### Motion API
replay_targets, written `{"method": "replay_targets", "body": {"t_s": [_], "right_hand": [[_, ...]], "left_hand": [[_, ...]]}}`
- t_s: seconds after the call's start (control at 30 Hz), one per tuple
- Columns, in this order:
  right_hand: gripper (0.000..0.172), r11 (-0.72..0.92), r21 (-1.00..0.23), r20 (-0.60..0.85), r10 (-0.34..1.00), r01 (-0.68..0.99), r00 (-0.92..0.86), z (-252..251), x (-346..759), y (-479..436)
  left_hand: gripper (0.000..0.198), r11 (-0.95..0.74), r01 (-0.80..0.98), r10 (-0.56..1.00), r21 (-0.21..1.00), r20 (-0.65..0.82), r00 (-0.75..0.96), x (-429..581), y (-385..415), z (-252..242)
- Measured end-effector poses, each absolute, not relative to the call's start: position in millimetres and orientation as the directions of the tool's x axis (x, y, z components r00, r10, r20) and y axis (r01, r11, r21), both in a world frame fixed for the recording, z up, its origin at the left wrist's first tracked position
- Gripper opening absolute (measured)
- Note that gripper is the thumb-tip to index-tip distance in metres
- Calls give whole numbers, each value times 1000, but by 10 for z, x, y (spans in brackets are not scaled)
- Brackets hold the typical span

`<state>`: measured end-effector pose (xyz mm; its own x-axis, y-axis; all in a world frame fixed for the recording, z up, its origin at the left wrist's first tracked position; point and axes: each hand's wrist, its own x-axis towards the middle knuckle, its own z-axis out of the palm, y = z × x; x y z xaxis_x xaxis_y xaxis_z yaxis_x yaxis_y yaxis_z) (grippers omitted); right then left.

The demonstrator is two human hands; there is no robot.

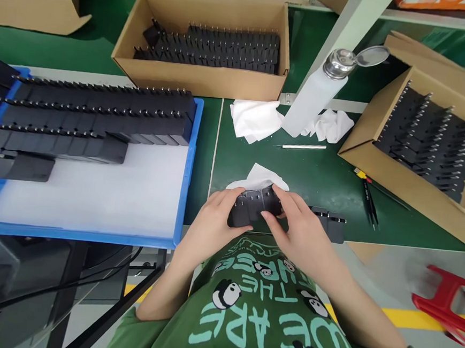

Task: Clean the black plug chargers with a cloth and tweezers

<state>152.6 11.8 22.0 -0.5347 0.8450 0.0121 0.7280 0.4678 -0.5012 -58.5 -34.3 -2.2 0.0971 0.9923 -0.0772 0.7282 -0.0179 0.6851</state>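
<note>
Fingers of the left hand point(216, 216) and right hand point(297, 226) are pinching three black plugs point(254, 208) together above one white cloth point(263, 175).

Ahead of the plug adapters point(254, 208) gripped by the left hand point(215, 218) and right hand point(298, 230), bare green mat point(316, 175) lies open up to the thin white stick point(301, 146), and leftward the front of the blue tray point(183, 191) shows uncovered white liner point(94, 195). Beyond, crumpled wipes point(255, 119), a tilted dispenser bottle point(315, 97) and the rear carton point(199, 80) block the way. Rightward, a loose black adapter point(331, 224), tweezers point(369, 201) and the tilted carton point(408, 185) close in.
</note>
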Motion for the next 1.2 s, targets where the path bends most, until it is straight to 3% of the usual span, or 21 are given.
{"method": "replay_targets", "body": {"t_s": [0.13,0.2,0.3,0.4,0.47,0.57,0.67,0.8,0.97,1.1,1.2], "right_hand": [[78,453,-498,-29,844,739,-536,153,1459,-9],[83,472,-460,-24,840,752,-541,125,1432,-23],[70,569,-353,121,815,742,-567,128,1427,-3],[43,739,-243,349,671,628,-655,162,1444,13],[34,798,-206,412,596,567,-689,163,1431,4],[37,795,-133,372,593,592,-714,110,1352,-39],[40,772,-62,338,612,632,-715,54,1253,-93],[38,780,-132,363,613,612,-702,76,1232,-137],[19,762,-304,380,647,571,-661,143,1320,-154],[39,763,-161,312,641,626,-702,103,1297,-138],[32,773,-186,348,629,607,-695,97,1294,-122]], "left_hand": [[64,-6,643,988,766,-94,121,-577,-337,-42],[60,19,599,986,800,-112,119,-586,-317,-51],[51,35,565,988,825,-114,104,-582,-302,-84],[59,11,577,996,817,-63,71,-545,-316,-142],[57,-20,597,999,802,-5,41,-512,-330,-187],[41,-53,605,999,795,42,33,-476,-336,-242],[39,-66,606,998,793,60,31,-468,-330,-266],[38,-66,608,997,791,70,16,-467,-326,-261],[41,-71,598,997,798,71,24,-468,-322,-257],[40,-73,597,997,799,76,21,-475,-317,-265],[38,-72,594,997,801,74,21,-472,-317,-262]]}}
